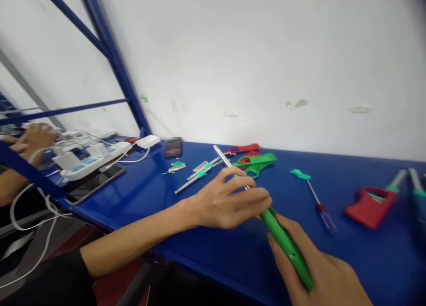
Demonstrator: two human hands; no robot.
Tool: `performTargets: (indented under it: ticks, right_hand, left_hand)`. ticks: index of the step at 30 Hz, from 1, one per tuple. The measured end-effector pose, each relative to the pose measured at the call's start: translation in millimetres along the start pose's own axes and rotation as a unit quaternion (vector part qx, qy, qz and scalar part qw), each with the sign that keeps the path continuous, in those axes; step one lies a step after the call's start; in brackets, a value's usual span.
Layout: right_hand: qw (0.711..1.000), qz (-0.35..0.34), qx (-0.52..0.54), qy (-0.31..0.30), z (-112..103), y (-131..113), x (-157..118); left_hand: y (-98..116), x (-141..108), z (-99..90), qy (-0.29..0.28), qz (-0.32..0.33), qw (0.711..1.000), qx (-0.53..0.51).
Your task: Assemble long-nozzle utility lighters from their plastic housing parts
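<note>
A green-handled tool (289, 248) with a long metal shaft is held over the blue table, its tip pointing up and left. My right hand (316, 261) grips the green handle at the lower right. Farther up, my left hand (233, 199) has its fingers wrapped round the tool where handle and shaft meet. Beyond my left hand lie green plastic parts (261, 162) and red plastic parts (248, 149). Metal rods with teal pieces (191, 182) rest to the left of the shaft.
At the right are a screwdriver (326, 219), a red lighter-like body (372, 207) and a blue one (420, 201). To the left lie a phone (96, 185), a white power strip (96, 160) and cables. Another person's hand (40, 137) shows beyond the blue frame (115, 64).
</note>
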State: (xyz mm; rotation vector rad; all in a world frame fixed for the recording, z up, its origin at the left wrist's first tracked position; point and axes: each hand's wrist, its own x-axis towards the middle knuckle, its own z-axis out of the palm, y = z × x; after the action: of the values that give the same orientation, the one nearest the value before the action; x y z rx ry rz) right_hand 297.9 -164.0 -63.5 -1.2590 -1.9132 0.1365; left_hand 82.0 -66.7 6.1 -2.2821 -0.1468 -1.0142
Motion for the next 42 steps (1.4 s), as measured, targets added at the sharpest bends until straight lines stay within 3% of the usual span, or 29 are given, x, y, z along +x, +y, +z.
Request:
performTargets:
  ticks: [4, 7, 11, 16, 19, 29, 42]
  right_hand:
    - [0.999, -0.007, 0.037, -0.039, -12.8, -9.5, 12.1]
    - [0.993, 0.034, 0.053, -0.096, -17.1, -7.5, 14.3]
    - [0.988, 0.071, 0.081, -0.113, -19.8, -3.1, 10.6]
    - [0.978, 0.111, 0.124, -0.127, -21.7, -6.5, 11.7]
    - [0.974, 0.122, 0.135, -0.138, -21.8, -9.3, 13.0]
    - [0.975, 0.113, 0.141, -0.128, -21.1, -12.0, 14.2]
    - [0.985, 0.071, 0.104, -0.118, -20.0, -14.0, 15.4]
  left_hand:
    - [-2.4, 0.3, 1.0, -0.020, -0.025, 0.999, -0.034]
    - [-0.2, -0.6, 0.5, -0.049, -0.042, 0.996, -0.060]
    - [12.7, 3.7, 1.2, -0.083, -0.064, 0.987, -0.118]
    - [30.1, 11.7, 4.9, -0.047, -0.166, 0.961, -0.215]
    - [33.2, 13.0, 6.4, -0.029, -0.190, 0.957, -0.216]
    - [32.4, 8.4, 9.7, -0.022, -0.095, 0.985, -0.144]
    - [33.9, 13.7, 6.2, -0.007, -0.067, 0.991, -0.118]
